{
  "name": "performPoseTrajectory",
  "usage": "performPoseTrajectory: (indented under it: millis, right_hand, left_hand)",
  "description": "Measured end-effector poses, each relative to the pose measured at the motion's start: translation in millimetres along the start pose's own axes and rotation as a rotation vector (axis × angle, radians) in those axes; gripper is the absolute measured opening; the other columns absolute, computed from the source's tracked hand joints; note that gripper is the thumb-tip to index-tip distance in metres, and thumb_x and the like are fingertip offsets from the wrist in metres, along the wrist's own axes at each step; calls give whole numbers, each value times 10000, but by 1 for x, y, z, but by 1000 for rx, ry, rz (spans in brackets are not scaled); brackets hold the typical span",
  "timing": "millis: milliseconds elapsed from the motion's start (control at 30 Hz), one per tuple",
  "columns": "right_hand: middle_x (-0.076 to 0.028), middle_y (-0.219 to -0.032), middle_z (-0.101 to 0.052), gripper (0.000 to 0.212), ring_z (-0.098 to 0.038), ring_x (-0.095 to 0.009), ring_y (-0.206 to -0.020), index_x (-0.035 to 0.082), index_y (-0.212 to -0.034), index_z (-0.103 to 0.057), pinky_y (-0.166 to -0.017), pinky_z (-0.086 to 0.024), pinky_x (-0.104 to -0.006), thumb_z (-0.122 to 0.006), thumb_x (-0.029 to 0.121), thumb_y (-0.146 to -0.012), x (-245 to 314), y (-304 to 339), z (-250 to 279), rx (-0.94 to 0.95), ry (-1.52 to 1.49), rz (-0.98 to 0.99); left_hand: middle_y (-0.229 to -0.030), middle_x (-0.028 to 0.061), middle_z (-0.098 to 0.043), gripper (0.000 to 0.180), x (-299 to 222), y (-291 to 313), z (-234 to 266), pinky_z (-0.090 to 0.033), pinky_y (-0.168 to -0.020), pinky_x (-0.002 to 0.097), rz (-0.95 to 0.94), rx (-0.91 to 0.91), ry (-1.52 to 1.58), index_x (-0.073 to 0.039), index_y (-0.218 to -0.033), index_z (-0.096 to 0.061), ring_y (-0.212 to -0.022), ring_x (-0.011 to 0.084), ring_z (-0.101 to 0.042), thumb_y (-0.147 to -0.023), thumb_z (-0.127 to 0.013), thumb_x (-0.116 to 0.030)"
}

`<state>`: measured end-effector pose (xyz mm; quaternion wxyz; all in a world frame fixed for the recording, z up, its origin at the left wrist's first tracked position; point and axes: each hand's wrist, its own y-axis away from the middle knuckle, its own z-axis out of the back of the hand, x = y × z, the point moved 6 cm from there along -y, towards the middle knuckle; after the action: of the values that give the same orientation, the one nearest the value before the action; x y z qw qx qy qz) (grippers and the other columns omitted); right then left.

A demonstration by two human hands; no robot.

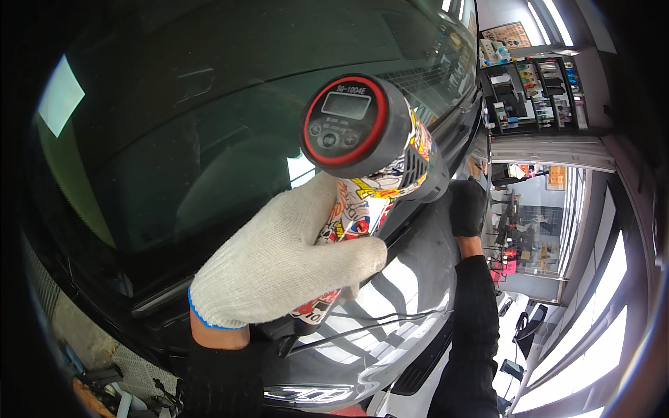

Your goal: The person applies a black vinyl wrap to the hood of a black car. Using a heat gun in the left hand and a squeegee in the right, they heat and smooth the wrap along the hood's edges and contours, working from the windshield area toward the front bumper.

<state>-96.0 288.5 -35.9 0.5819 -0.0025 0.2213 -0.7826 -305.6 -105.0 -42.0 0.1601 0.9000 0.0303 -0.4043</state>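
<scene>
Now the left hand [286, 261] grips the heat gun [366, 150] mid-frame; right hand [465, 207] presses flat on the car hood [418, 279], work ongoing.

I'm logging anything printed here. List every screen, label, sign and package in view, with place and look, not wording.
Small grey rectangular display screen: rear face of the heat gun, inside a red ring, round buttons below.
Colourful cartoon sticker wrap: round the gun's handle, gripped by the left hand in a white knit glove.
Framed poster sign: top right wall, pale orange.
Small packages: dark wall rack, mixed colours.
</scene>
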Motion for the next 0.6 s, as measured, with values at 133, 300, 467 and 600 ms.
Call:
performPoseTrajectory:
  millis: [133, 300, 467, 600]
  right_hand:
    - [-74, -923, -751, 105, -708, -329, -976, 133, -944, -793, -898, -525, -460, -732, 60, -897, -2, 2, 0, 17, -43, -23]
    - [-99, -963, -766, 202, -717, -357, -1005, 119, -1076, -791, -917, -542, -479, -734, 53, -894, -5, -6, -4, 211, 81, -53]
    - [-120, -986, -775, 344, -736, -358, -965, 120, -1223, -767, -1032, -535, -501, -700, 19, -901, 6, -13, -1, 191, -37, 20]
    - [-115, -958, -763, 311, -736, -351, -955, 133, -1131, -783, -1051, -529, -497, -670, 9, -869, 7, -11, -9, 280, 73, 40]
  left_hand:
    - [-934, 119, -720, 450, 1, -3, 0, -643, -689, 322, 4, -4, -6, 60, -1283, -528, -736, 154, -738, -918, -742, -94]
    - [-936, 121, -719, 438, 0, -2, 0, -638, -676, 322, -9, -15, -1, 63, -1277, -530, -726, 158, -736, -918, -739, -76]
    - [-940, 123, -716, 450, 1, 1, 0, -630, -659, 329, 7, -39, -4, 68, -1284, -533, -719, 160, -731, -910, -739, -74]
    - [-943, 128, -716, 464, 2, 2, 0, -631, -657, 332, -10, -32, -9, 68, -1290, -532, -720, 168, -733, -912, -752, -87]
